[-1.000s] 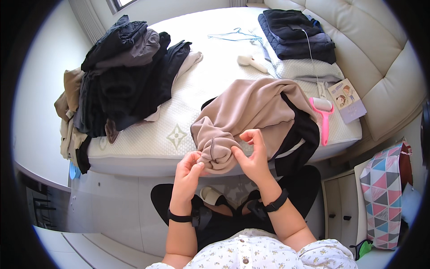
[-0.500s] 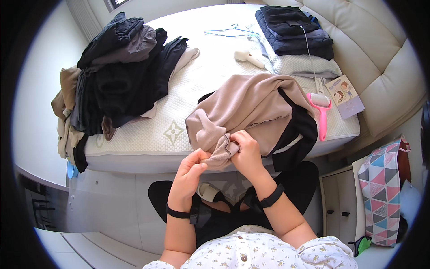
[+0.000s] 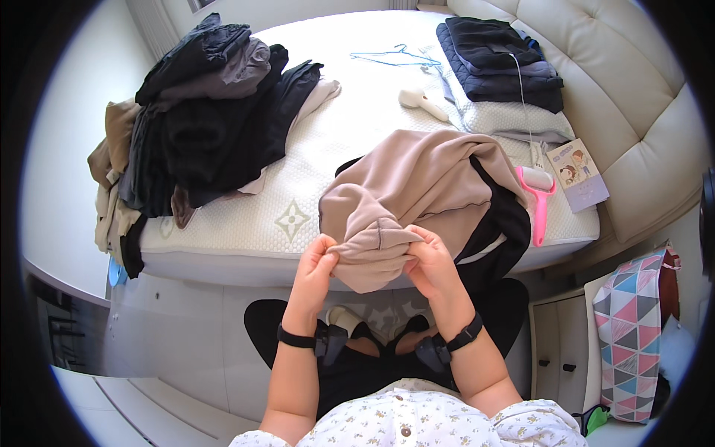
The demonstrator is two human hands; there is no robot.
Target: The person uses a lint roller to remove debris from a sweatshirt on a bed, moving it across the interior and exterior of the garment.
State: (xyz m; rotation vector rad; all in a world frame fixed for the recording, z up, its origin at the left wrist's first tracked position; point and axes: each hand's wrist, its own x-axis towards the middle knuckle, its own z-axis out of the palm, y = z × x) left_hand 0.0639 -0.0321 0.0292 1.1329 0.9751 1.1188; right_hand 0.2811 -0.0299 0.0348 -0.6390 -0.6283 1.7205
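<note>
- Beige garment point(image 3: 421, 182) lies at the near edge of the white mattress point(image 3: 357, 112), and its nearest part reaches over this edge.
- Left hand point(image 3: 314, 272): thumb and fingers are closed on the left side of this part.
- Right hand point(image 3: 434, 268): its fingers pinch the right side of it.
- Pink-handled lint roller point(image 3: 539, 201) is just beside the garment, at right.
- Farther is a pale handheld device point(image 3: 423, 103); behind it, a blue hanger point(image 3: 395, 57).
</note>
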